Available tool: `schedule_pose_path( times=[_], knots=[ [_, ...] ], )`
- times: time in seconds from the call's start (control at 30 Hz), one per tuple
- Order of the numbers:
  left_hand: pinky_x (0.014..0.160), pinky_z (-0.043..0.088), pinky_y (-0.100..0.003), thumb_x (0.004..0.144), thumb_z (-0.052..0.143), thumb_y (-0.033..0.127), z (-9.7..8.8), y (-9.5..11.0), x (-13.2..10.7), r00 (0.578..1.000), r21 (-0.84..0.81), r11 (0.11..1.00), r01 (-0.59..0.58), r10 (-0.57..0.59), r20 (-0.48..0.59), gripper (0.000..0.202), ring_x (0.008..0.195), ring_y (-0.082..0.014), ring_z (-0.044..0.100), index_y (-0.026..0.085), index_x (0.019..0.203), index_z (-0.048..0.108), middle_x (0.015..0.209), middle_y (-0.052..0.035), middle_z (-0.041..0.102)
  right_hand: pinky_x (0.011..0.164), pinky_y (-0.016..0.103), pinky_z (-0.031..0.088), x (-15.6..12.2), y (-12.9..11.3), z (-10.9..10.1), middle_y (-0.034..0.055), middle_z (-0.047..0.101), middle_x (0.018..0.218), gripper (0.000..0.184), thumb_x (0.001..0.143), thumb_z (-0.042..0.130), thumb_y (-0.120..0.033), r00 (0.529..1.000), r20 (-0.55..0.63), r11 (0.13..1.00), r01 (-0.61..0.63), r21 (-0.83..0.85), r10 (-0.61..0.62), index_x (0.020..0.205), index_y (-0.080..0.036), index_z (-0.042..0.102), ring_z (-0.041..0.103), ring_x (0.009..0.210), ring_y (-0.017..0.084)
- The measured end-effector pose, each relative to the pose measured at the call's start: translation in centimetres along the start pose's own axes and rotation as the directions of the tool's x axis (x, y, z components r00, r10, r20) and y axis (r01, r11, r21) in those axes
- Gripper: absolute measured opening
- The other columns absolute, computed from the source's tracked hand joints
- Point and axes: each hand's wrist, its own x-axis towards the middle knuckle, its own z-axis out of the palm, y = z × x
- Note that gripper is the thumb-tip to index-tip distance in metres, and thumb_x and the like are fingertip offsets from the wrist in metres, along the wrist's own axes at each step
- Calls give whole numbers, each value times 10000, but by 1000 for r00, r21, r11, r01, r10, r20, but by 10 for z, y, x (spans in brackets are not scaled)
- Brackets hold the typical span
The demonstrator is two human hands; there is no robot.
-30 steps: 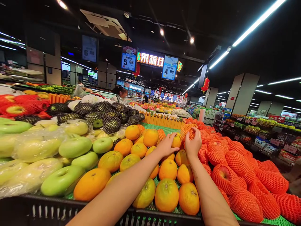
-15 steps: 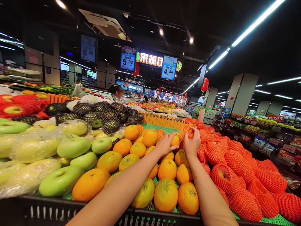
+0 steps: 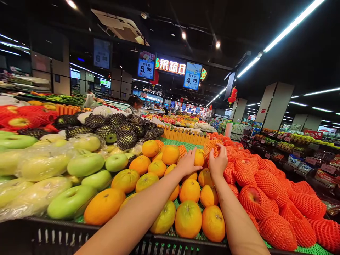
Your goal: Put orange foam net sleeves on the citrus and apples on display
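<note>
Near the back of the orange display, my left hand (image 3: 187, 163) is curled around the left side of an orange (image 3: 199, 157). My right hand (image 3: 219, 163) is just to its right, its thumb and fingers bent in a pinch. Orange foam netting (image 3: 216, 151) shows between those fingers; whether it is a loose sleeve or covers a fruit behind, I cannot tell. Below my hands sit several loose oranges, some partly green, such as one near the front edge (image 3: 188, 219). My forearms hide part of the pile.
Foam-netted red fruit (image 3: 268, 179) is heaped on the right. To the left lie green apples (image 3: 71, 202), bagged pale fruit (image 3: 44, 163) and dark-netted fruit (image 3: 127, 134). A black crate edge (image 3: 61, 233) runs along the front. A person (image 3: 134, 105) is beyond the display.
My left hand's fingers have shifted from over the orange's top to its left side, leaving more of it visible. My right hand keeps nearly the same pinch. The view has shifted slightly.
</note>
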Motion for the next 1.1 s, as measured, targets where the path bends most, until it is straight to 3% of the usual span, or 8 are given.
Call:
schedule_pose_path(
  times=[0.2, 0.3, 0.43, 0.53, 0.7, 0.9, 1.0, 1.1],
  knots=[
    [1148, 399, -494, 792, 787, 487, 0, 1, -1, 999, 14, 999, -29, 30, -20, 1054, 1403, -401, 414, 102, 1579, 201, 1526, -214, 408, 873, 358, 496, 1, -4, -1, 122, 688, 1060, 289, 902, 470, -285, 1000, -4, 1000, 0, 6, 0, 1103, -158, 634, 632, 982, 253],
    [1154, 393, -489, 862, 698, 514, -4, 5, -3, 991, -1, 998, -59, 58, -120, 902, 1397, -378, 421, 126, 1551, 265, 1521, -186, 428, 842, 348, 498, 2, -7, -3, 115, 690, 1053, 282, 917, 467, -290, 999, -12, 999, 36, 7, -36, 1102, -159, 636, 636, 963, 249],
    [1125, 419, -442, 974, 498, 362, -22, 6, 1, 907, -106, 994, -7, -38, -419, 522, 1299, -304, 507, 128, 1433, 417, 1400, -146, 550, 735, 314, 482, 3, -6, -4, 105, 690, 1070, 302, 941, 451, -277, 992, -2, 990, 123, -65, -123, 1143, -163, 643, 646, 922, 241],
    [1085, 448, -416, 961, 481, 294, -46, -1, 10, 834, -207, 974, 95, -191, -517, 430, 1242, -290, 547, 111, 1350, 478, 1323, -149, 596, 691, 297, 459, 4, -2, -4, 96, 686, 1085, 312, 948, 448, -239, 977, 27, 967, 215, -137, -213, 1177, -166, 646, 646, 888, 226],
    [1045, 472, -419, 946, 499, 330, -82, -26, 27, 873, -169, 947, 271, -316, -370, 375, 1184, -300, 597, 125, 1253, 565, 1305, -144, 622, 614, 283, 410, 3, 1, -4, 88, 674, 1125, 323, 928, 504, -199, 974, 153, 952, 199, -231, -167, 1220, -180, 641, 634, 834, 213],
    [1064, 461, -458, 866, 558, 260, -81, -39, 14, 959, -73, 985, 155, -168, -229, 277, 1169, -326, 603, 143, 1087, 678, 1211, -136, 668, 560, 288, 346, 0, 2, -1, 69, 684, 1123, 355, 905, 574, -174, 914, 406, 945, 133, -300, 0, 1254, -197, 634, 636, 809, 217],
    [1129, 418, -361, 815, 609, 217, -63, -24, 2, 990, -38, 998, -49, 43, -133, 333, 1246, -259, 564, 195, 1143, 664, 1277, -67, 643, 577, 291, 369, 1, 4, -1, 80, 684, 1116, 315, 928, 519, -191, 958, 286, 960, 108, -259, -31, 1215, -179, 648, 640, 827, 218],
    [1119, 439, -416, 746, 758, 358, -38, -5, 0, 986, -21, 986, -165, 165, 2, 579, 1261, -319, 556, 173, 1272, 600, 1339, -117, 604, 616, 295, 409, 4, 6, -3, 97, 685, 1102, 302, 958, 455, -236, 995, 51, 978, 92, -188, -84, 1168, -151, 654, 644, 864, 221]
  ],
)
